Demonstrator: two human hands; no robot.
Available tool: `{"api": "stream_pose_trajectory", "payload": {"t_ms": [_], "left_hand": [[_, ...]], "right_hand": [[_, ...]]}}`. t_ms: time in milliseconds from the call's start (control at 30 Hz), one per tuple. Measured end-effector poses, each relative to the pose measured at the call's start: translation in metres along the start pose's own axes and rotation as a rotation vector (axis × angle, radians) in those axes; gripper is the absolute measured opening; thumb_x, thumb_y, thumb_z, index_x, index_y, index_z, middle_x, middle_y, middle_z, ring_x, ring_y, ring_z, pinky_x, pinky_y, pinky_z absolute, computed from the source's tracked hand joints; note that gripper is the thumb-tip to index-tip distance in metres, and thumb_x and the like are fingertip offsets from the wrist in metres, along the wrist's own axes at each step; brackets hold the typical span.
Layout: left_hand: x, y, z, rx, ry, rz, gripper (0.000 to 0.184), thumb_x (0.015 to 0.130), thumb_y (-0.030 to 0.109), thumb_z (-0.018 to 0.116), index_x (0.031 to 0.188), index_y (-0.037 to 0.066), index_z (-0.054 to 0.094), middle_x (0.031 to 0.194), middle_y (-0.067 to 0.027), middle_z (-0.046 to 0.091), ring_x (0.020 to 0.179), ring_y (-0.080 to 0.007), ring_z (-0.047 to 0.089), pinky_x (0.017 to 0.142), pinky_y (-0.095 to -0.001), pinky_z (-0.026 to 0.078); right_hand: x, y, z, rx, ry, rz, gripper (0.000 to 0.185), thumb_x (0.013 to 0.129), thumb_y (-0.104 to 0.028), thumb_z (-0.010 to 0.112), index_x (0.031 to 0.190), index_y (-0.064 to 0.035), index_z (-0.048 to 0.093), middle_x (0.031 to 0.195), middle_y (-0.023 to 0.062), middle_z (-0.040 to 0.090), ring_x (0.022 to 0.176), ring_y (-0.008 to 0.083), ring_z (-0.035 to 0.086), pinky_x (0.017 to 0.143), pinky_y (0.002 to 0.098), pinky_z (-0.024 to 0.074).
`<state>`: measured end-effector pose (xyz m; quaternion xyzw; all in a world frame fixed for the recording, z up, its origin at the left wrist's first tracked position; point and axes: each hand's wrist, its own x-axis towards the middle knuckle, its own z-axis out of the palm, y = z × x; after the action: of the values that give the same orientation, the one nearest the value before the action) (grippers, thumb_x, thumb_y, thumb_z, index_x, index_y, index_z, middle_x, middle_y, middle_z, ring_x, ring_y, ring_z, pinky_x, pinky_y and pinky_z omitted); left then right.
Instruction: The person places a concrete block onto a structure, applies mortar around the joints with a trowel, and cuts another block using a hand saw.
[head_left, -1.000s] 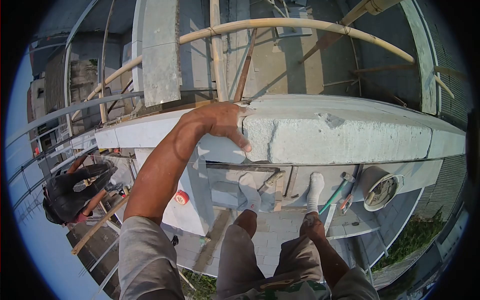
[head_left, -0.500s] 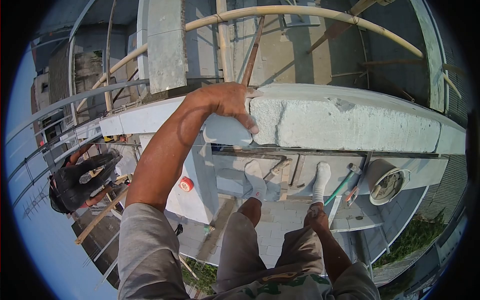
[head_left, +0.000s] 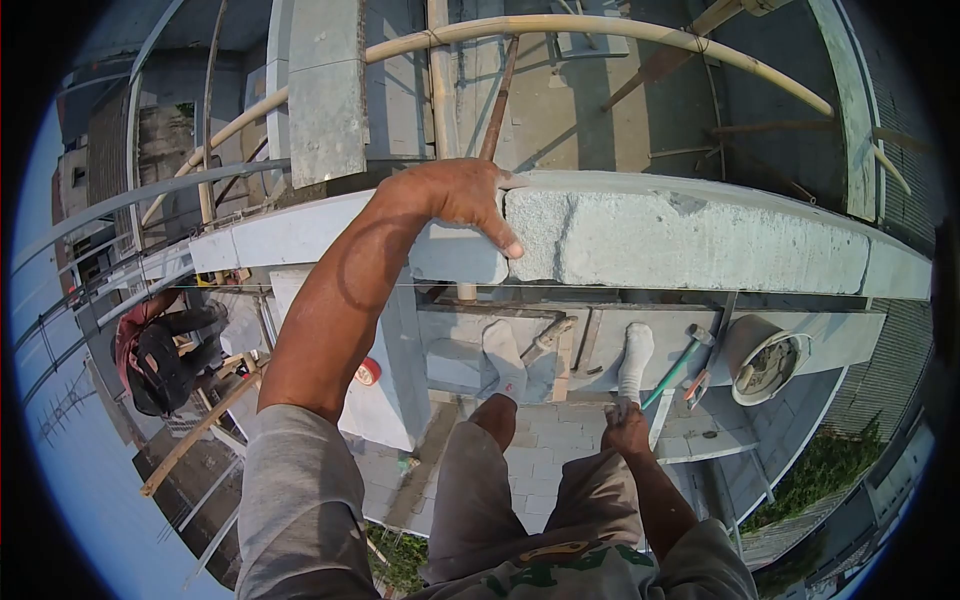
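Clearly, the left hand [head_left: 465,200] is spread wide over the wall [head_left: 800,248], right at the joint between 2 blocks. Its thumb lies against the near face by the joint, and a finger reaches across the top edge onto the rough block [head_left: 690,240]. The other fingers are mostly hidden beyond the edge; the hand rests on the blocks and is not closed round anything that shows. The smooth block [head_left: 458,255] sits under the palm, its end up against the rough block, which extends to the right along the wall. A thin string [head_left: 590,287] runs along the lower edge of the near face.

The right hand [head_left: 626,432] is low, near the right foot [head_left: 635,355], with its fingers drawn in. It looks loosely curled, though it is small and shaded, and I cannot tell whether it holds anything.

Both feet are in pale socks, with the left foot [head_left: 503,355] beside a tool [head_left: 549,338] that is too unclear to name. To the right of the right foot lie a hammer [head_left: 678,372] with a green handle and a red tool [head_left: 697,388]. Beyond them, a bucket [head_left: 740,338] holds grey mortar [head_left: 770,366]. A red tape roll [head_left: 368,371] shows just beside the left forearm. Across the wall, a curved pole [head_left: 570,26] crosses an upright pole [head_left: 440,90]. At far left, a co-worker [head_left: 163,350] is bent low near some timber.
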<state>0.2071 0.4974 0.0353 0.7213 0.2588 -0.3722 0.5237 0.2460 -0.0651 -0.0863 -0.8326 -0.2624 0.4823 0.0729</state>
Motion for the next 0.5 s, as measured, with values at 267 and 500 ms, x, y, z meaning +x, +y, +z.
{"api": "stream_pose_trajectory", "payload": {"t_ms": [267,500], "left_hand": [[0.010,-0.010,0.004,-0.054,-0.009,-0.049,0.106,0.040,0.043,0.090,0.133,0.006,0.057,0.115,-0.0175,0.067,0.107,-0.0323,0.063,0.092,-0.0368,0.048],[0.003,-0.003,0.006,-0.075,-0.002,-0.052,0.102,0.040,0.041,0.091,0.133,0.011,0.059,0.115,-0.0160,0.068,0.107,-0.0317,0.063,0.092,-0.0358,0.047]], "right_hand": [[0.045,-0.243,-0.180,-0.034,0.527,-0.808,0.045,0.087,-0.014,0.064,0.130,-0.0034,0.055,0.133,0.0191,0.053,0.129,0.0360,0.047,0.106,0.0519,0.0345],[0.076,-0.259,-0.183,-0.423,0.455,-0.746,0.054,0.091,-0.020,0.062,0.140,-0.0053,0.047,0.149,0.0148,0.041,0.142,0.0299,0.032,0.117,0.0547,0.0143]]}}
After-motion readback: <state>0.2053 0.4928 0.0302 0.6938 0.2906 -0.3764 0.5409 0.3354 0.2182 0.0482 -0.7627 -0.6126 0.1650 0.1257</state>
